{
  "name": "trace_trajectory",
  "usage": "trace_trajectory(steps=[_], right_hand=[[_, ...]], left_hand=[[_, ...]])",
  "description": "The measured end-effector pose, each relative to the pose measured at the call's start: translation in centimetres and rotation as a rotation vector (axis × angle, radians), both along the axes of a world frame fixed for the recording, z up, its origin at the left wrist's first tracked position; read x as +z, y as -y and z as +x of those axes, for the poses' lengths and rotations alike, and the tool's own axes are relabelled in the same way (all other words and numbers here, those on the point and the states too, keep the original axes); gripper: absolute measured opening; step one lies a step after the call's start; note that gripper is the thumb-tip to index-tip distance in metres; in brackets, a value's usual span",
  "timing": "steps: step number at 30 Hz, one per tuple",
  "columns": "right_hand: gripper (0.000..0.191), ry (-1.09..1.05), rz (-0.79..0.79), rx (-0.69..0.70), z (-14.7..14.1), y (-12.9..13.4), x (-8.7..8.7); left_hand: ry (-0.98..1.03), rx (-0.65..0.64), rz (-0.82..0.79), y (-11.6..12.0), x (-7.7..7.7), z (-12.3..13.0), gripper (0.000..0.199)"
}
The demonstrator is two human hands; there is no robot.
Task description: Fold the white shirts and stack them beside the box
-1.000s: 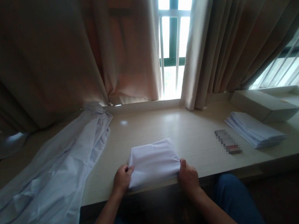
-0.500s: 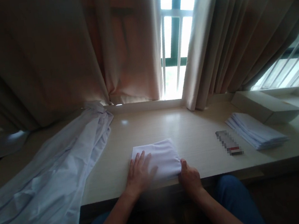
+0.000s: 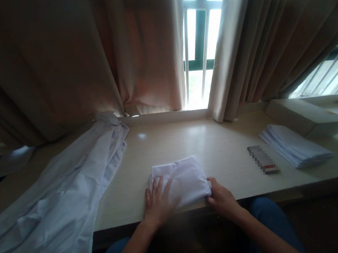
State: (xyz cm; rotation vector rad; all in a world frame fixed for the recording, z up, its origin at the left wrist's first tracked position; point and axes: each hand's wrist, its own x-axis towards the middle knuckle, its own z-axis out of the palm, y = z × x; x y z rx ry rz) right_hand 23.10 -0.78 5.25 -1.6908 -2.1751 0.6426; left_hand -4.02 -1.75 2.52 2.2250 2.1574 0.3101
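Left hand moved from the folded cloth's edge to its top

Nearest are knees (image 3: 272,221) in blue fabric below the counter (image 3: 121,198). The left hand (image 3: 159,201) lies open, fingers spread over the near left part of the folded cloth (image 3: 183,174). The right hand (image 3: 221,194) is nearly closed, thumb and fingers pinching its right edge.

The folded cloth rests at the near edge of the pale, smooth, faintly grained counter. It is white, matte and roughly rectangular, with soft creases and a puckered, rounded right end.

To the left, a long heap of loose white fabric (image 3: 68,195) spreads in rumpled ridges, spilling over the near edge. To the right lie a pixelated oblong object (image 3: 263,159) and, beyond it, a flat stack of folded white pieces (image 3: 297,146), layers showing. Farther right sits a pale, sharp-edged box (image 3: 308,115). At the far side, heavy brown curtains (image 3: 150,62) hang in deep pleats around a bright, barred window (image 3: 199,42).
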Motion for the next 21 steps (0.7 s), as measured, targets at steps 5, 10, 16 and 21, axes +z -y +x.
trace_trajectory(steps=[5, 10, 16, 21], right_hand=[[0.060, -0.300, -0.259, 0.118, 3.3, -4.1, 2.3], [0.038, -0.458, -0.190, 0.042, 1.8, -11.4, 3.7], [0.042, -0.427, -0.314, 0.110, -2.0, -17.9, 3.5], [0.049, -0.255, -0.365, 0.155, -3.4, -20.3, 2.7]], left_hand=[[0.027, 0.022, -0.016, -1.5, 1.2, 0.8, 0.064], [0.024, 0.097, 0.144, -1.3, 0.3, 2.5, 0.063], [-0.002, 0.112, 0.162, -1.2, -0.2, 2.8, 0.066], [-0.009, 0.112, 0.139, -1.5, -0.3, 2.8, 0.066]])
